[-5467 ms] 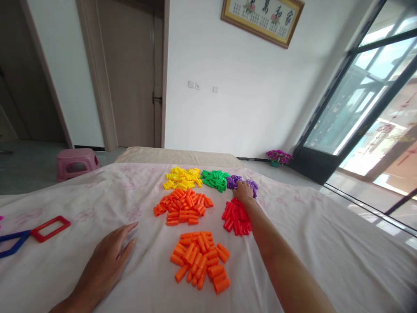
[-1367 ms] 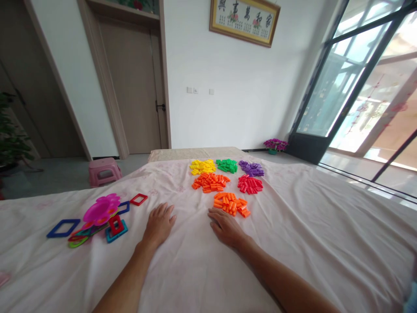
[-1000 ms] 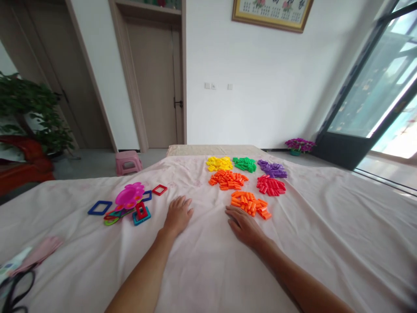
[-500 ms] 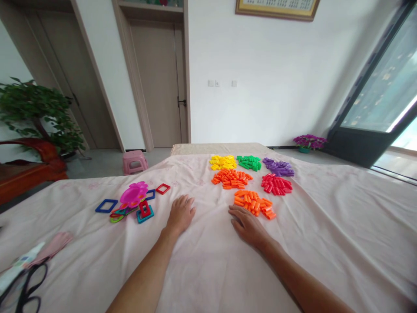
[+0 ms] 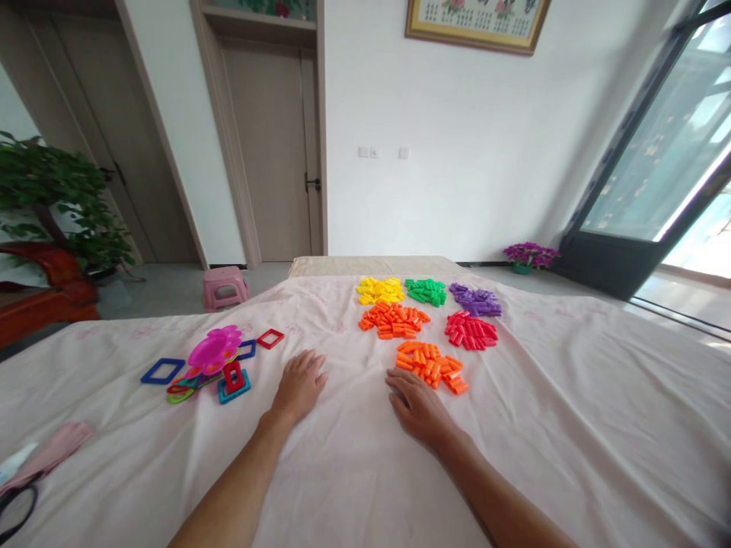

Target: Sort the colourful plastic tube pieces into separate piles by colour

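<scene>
My left hand (image 5: 300, 386) rests palm down on the pale pink cloth, fingers stretched out, holding nothing. My right hand (image 5: 419, 403) also lies flat, its fingertips beside the nearest pile of orange plastic pieces (image 5: 432, 365); whether they touch it I cannot tell. Behind lie a second orange pile (image 5: 393, 320), a red pile (image 5: 471, 331), a yellow pile (image 5: 380, 291), a green pile (image 5: 426, 292) and a purple pile (image 5: 475, 300). Left of my left hand sits a pink flower-shaped dish (image 5: 215, 349) among square frames, including a red frame (image 5: 270, 339) and a blue frame (image 5: 163, 371).
Black-framed glasses (image 5: 20, 506) and a folded pink item (image 5: 60, 453) lie at the table's near left. Beyond the cloth-covered table (image 5: 354, 487) stand a pink stool (image 5: 225, 288), a potted plant (image 5: 57, 190) and purple flowers (image 5: 531, 256).
The camera view has shifted slightly, so the scene sits a little further left and lower. Both hands keep their places on the cloth.
</scene>
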Demonstrator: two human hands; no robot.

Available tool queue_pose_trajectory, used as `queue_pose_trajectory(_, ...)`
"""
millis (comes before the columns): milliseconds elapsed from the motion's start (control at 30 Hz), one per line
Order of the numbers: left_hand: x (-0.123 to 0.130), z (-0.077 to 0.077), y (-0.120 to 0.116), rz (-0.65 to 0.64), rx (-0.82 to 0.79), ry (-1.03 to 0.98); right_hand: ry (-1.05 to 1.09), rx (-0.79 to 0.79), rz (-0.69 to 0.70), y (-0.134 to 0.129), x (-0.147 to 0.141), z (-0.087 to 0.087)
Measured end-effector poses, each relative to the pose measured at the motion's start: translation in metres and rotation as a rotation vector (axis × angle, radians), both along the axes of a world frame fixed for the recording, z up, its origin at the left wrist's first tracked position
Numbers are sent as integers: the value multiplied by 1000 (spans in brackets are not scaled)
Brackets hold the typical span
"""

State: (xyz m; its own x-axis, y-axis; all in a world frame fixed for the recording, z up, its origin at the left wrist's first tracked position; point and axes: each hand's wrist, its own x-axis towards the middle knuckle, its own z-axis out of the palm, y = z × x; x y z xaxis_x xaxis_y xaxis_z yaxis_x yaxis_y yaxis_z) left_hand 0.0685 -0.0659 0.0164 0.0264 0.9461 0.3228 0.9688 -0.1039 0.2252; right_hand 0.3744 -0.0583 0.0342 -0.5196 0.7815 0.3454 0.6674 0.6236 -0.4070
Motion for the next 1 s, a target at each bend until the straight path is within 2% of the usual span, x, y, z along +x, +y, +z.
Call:
queue_pose_trajectory(100, -1, 1, -1, 18, 21, -43, -27, 21, 1, -1, -1, 1)
queue_pose_trajectory(233, -10, 12, -4, 169, 178, -26, -71, 44, -4, -2, -3, 2)
queue_pose_trajectory(333, -26, 32, -9, 325, 330, 51, -90, 62, -9, -2, -4, 2)
queue_pose_trajectory(400, -42, 46, -14, 475, 396, 73, -106, 77, -7, -2, -4, 0)
queue_pose_trajectory(500, -72, 54, -22, 693, 460, 43, -121, 115, 0, 0, -4, -6)
queue_pose_trajectory(567, -91, 49, -27, 777, 454, 11, -120, 143, 9, 2, -3, -10)
queue_pose_trajectory(700, -115, 27, -36, 804, 365, -48, -140, 175, 18, 6, 0, -20)
queue_pose_trajectory(800, -122, 17, -40, 827, 375, -72, -162, 181, 44, 8, 5, -27)
queue_pose_trajectory(1000, -126, 13, -42, 806, 433, -106, -160, 263, 114, 11, 14, -36)
